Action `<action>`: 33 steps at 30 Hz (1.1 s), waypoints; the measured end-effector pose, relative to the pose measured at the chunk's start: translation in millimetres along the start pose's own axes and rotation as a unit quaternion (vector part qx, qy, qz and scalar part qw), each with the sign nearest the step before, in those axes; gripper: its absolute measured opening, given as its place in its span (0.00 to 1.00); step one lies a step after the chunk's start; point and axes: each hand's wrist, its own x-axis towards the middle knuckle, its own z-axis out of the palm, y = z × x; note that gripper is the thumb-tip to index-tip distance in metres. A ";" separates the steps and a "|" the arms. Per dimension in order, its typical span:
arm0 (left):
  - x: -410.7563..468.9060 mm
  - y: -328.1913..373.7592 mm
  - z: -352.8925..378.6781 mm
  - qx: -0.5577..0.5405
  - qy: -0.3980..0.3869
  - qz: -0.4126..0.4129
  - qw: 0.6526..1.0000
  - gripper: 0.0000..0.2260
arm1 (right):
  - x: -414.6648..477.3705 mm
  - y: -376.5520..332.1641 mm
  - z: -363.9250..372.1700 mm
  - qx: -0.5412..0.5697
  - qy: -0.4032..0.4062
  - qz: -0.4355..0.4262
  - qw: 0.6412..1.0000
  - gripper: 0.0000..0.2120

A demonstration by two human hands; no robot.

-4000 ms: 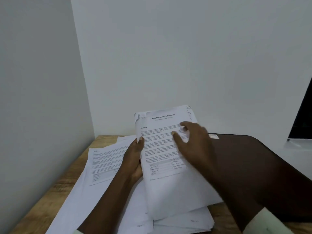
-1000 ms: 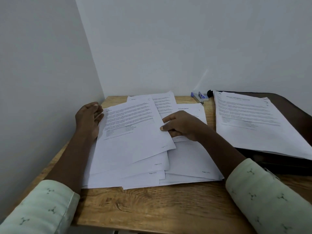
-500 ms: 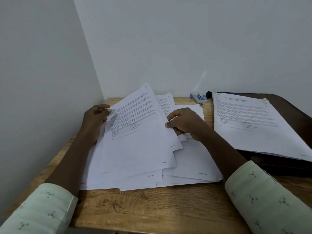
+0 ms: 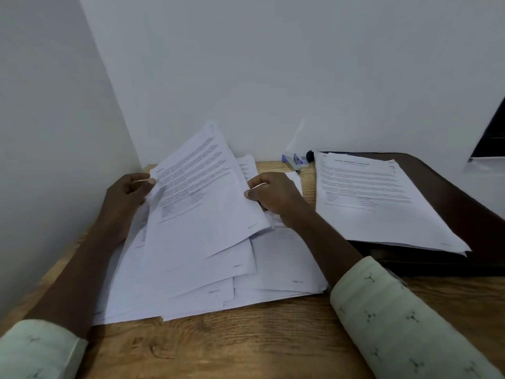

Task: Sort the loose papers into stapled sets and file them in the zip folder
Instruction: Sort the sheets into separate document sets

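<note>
A spread pile of loose white printed papers [image 4: 218,280] covers the left and middle of the wooden desk. On top, a few printed sheets [image 4: 202,192] are tilted up off the pile, far edge raised. My left hand [image 4: 128,192] pinches their left edge. My right hand [image 4: 273,195] grips their right edge with curled fingers. A separate set of papers [image 4: 382,203] lies on the dark brown zip folder [image 4: 448,187] at the right. A small blue stapler [image 4: 296,160] rests by the wall, between the pile and the folder.
The desk [image 4: 273,340] sits in a corner, with white walls close on the left and behind. A strip of bare wood runs along the front edge. A dark object [image 4: 492,138] shows at the far right edge.
One second ago the top sheets lay flat under my hands. Both hands have since taken hold of their side edges and lifted the far edge higher off the pile.
</note>
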 end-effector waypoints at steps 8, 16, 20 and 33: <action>-9.9 17.6 12.2 -0.065 -0.056 -0.023 0.996 0.11 | -1.9 -5.8 -11.4 0.067 -0.003 -0.015 0.998 0.08; 4.2 12.7 11.7 0.008 -0.130 -0.085 0.988 0.29 | -6.3 -1.1 -29.8 -0.019 0.018 -0.044 0.999 0.07; 11.8 -5.4 -6.6 0.256 -0.158 -0.038 0.953 0.19 | 3.6 7.8 -75.5 -0.188 0.111 -0.046 0.975 0.09; -74.6 122.0 240.0 0.048 -0.332 -0.106 0.936 0.20 | 14.4 72.9 -188.1 -0.163 0.229 0.078 0.957 0.12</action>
